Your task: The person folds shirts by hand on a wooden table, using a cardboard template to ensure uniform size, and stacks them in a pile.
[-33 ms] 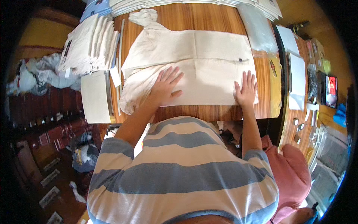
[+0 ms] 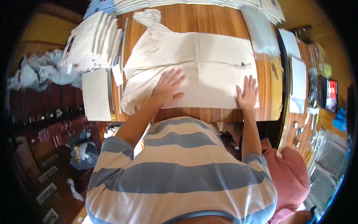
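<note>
Cream garment (image 2: 212,78) runs left to right beneath hands (image 2: 167,89) (image 2: 247,97).

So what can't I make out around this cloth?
All in the head view:
Cream cloth: its underside, hidden by its top.
Dark mark on it: too small to make out.
Left fingers and right fingers: undersides, turned away.
Far pale stack: cut by upper edge.

Left hand (image 2: 166,90) flat, palm down, fingers fanned forward-right, thumb out right. Right hand (image 2: 247,98) flat, palm down, fingers forward, thumb out left. Left forearm (image 2: 136,123) slants inward; right forearm (image 2: 251,130) nearly straight ahead.
</note>
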### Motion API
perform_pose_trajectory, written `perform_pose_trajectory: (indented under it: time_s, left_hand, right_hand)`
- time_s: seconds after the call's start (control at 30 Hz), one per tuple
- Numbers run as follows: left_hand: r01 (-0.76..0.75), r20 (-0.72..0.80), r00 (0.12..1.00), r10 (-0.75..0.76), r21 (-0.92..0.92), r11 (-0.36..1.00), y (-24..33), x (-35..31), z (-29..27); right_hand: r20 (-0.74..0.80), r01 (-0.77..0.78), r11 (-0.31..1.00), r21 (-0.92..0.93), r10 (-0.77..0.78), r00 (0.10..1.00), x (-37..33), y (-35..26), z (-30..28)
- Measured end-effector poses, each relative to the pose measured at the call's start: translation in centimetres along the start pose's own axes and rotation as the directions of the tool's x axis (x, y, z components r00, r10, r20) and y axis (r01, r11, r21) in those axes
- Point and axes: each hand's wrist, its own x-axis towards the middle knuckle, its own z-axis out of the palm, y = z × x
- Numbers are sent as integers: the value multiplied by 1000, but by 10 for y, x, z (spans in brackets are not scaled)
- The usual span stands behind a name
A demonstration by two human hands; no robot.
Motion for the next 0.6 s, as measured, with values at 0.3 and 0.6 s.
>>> perform_pose_trajectory:
  time_s: [0.3,0.6]
  left_hand:
    - [22,-101,993,-55,-297,955,20,-133,-70]
    - [266,-381,662,-646,-686,677,-25,-298,-67]
  right_hand:
    - [-456,197,916,349,-17,890,-12,-79,-18]
    - [-113,850,-4,526,-991,65,-55,-410,18]
